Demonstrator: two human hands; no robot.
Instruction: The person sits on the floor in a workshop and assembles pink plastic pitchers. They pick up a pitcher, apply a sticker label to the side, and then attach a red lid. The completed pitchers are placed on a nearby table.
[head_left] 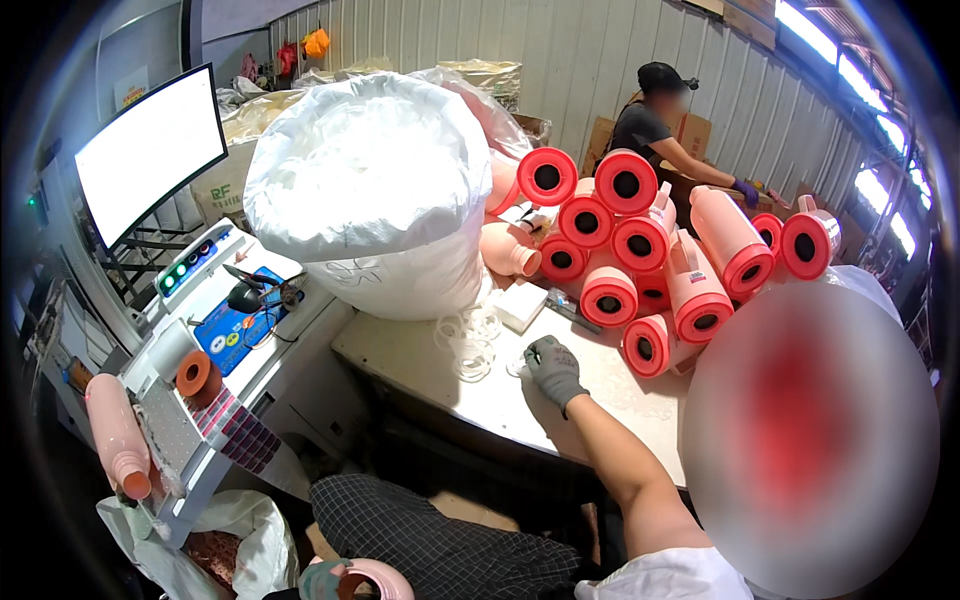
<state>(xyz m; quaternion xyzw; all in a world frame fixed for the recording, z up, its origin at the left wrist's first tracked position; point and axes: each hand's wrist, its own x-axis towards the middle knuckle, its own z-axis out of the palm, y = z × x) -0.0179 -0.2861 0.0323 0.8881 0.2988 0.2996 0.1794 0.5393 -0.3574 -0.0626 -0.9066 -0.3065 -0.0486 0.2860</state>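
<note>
In a grey glove, my right hand (555, 370) is over the white table with its fingers curled down. Its fingertips close at the edge of a thin white ring (517, 363). A loose cluster of white rings (466, 343) lies just left of it. My left hand (322, 579), also gloved, is low at the bottom edge, beside my lap. Its fingers wrap the rim of a pink bottle shell (385, 580), whose round open end faces up. Part of this shell is cut off by the frame.
Pink jug bodies with red rims (640, 243) are piled on the table's right side. A large white sack (370, 200) of white pieces stands behind. At left are a machine (235, 320), a bright screen (150, 150) and a pink bottle (118, 430). A co-worker (650, 130) works beyond.
</note>
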